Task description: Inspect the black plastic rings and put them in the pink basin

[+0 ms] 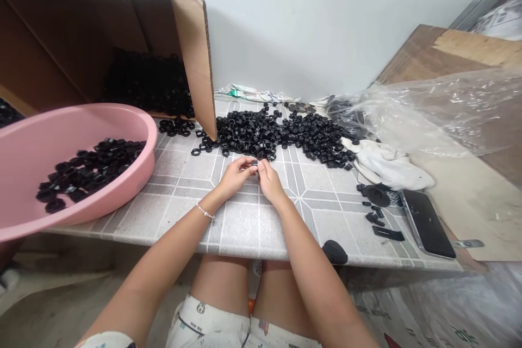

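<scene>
Both of my hands meet over the table's middle, close to the front of a heap of black ring-shaped parts (248, 133). Between the fingertips is one small black ring (255, 163), partly hidden by the fingers. My left hand (236, 178) pinches it from the left, and a thin bracelet circles that wrist. My right hand (269, 180) grips it from the other side with fingers closed. A few loose rings (196, 151) lie left of the heap. More black parts (101, 166) rest inside a pink basin (143, 174) at the left.
Behind the basin a cardboard box (196, 60) lies on its side with many black parts inside. To the right are a white cloth (391, 166), a phone (426, 223), clear plastic sheeting (440, 114) and small black pieces (375, 217). A dark round object (335, 252) sits at the front edge.
</scene>
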The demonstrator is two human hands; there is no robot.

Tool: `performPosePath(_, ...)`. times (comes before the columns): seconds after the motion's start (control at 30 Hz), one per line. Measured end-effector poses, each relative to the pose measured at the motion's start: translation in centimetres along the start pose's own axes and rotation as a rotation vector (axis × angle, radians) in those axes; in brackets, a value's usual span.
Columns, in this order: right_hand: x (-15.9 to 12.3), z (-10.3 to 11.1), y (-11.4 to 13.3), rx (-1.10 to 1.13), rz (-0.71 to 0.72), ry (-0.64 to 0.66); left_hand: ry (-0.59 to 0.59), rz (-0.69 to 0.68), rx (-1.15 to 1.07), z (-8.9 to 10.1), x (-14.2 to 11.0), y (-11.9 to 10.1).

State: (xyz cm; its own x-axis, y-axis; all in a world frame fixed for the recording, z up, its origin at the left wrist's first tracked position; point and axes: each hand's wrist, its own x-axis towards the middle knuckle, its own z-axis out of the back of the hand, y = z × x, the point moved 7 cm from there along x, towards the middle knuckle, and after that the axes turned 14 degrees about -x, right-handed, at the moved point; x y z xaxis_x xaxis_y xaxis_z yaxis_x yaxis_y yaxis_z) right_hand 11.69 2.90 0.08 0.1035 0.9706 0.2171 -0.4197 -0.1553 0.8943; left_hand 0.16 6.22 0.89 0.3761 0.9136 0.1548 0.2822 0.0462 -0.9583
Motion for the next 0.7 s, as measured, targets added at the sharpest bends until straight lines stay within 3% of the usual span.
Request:
performPosePath(0.13,0.1,-0.4,0.0,0.118,-0.043,0.011,-0.016,-0.175,0.13,-0.2,-0.5,-1.3)
performPosePath(0.33,0.4,-1.4,-0.5,0.389,-0.157,0.105,0.072,-0.361,0.342,-1.2,-1.4,-2.9)
performPosePath(0.4,0.5,-1.5,-0.5,0.438,-0.184,0.143,0.06,-0.334,0.32,-1.0,-1.2,-2.7)
performPosePath(0.5,0.7,-1.4,-0.5,0.496,-0.212,0.18,-0.047,-0.247,0.183,0.1,-0.5,-2.0)
performPosePath(0.7,1.0,-0.5,-1.6,0.438,-0.286,0.094,-0.216,-0.007,-0.218,1.7,0.2,-0.6)
